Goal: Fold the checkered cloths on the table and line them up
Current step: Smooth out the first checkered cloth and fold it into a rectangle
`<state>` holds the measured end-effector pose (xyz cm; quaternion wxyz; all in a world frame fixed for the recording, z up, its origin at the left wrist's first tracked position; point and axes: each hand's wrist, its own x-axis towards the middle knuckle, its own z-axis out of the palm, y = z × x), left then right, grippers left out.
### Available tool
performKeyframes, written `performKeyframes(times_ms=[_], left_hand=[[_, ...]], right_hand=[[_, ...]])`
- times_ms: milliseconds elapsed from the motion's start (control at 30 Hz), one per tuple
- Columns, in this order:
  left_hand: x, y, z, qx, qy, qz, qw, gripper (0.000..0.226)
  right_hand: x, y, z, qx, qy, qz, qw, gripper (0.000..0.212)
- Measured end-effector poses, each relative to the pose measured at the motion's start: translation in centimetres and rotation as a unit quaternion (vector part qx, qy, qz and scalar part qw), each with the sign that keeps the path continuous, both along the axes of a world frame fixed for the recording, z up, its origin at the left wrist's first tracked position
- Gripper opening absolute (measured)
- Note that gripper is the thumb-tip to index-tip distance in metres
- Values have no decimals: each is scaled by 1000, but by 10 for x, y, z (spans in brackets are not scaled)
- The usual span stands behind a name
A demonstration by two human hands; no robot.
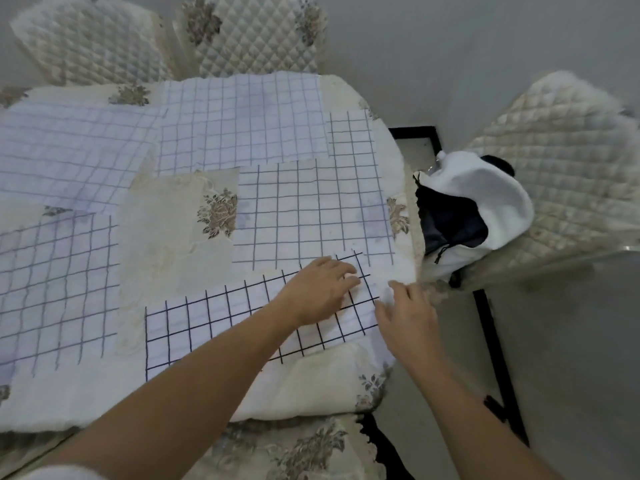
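The nearest checkered cloth (214,327), the one with the darkest grid, lies spread flat along the near edge of the tabletop (166,237), its right end reaching towards the near right corner. It looks unfolded, so I judge it is being pinned and smoothed for a first fold.

The left hand (318,292) rests palm down on the cloth's right end, fingers straight and close together, grasping nothing. That flat press would keep the fabric from sliding on the soft cover. The right hand (410,315) sits just beside it at the cloth's right border, fingers pointing away from the person and thumb turned towards the fabric. Whether it pinches the border or only touches it cannot be told. Both forearms reach in from the near edge: the left crosses the cloth on a slant, and the right runs close to the tabletop's right edge.

More checkered cloths lie open:
- the right-edge cloth (311,209), just beyond the hands
- the far-edge cloth (242,116)
- the far-left cloth (69,150)
- the near-left cloth (52,282)

None appears folded or lined up, so the task seems near its start. Off the right edge, a black-and-white garment (478,202) sits on a quilted chair (554,150).
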<state>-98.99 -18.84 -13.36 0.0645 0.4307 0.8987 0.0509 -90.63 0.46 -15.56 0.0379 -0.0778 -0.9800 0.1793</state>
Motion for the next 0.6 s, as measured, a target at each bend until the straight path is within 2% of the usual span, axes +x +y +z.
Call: performKeyframes(times_ms=[200,467,600], left_hand=[[-30,29,-11,-50,-9,-119,992,48],[-47,48,-6,-38,-13,-141,989,37],[-52,51,-1,-43,-18,-147,988,37]], right_hand=[[-2,-7,5,-65,-52,-30,996,32],[-10,-10,13,-62,-124,-71,988,32],[-16,-8,13,-121,-151,-111,975,31]])
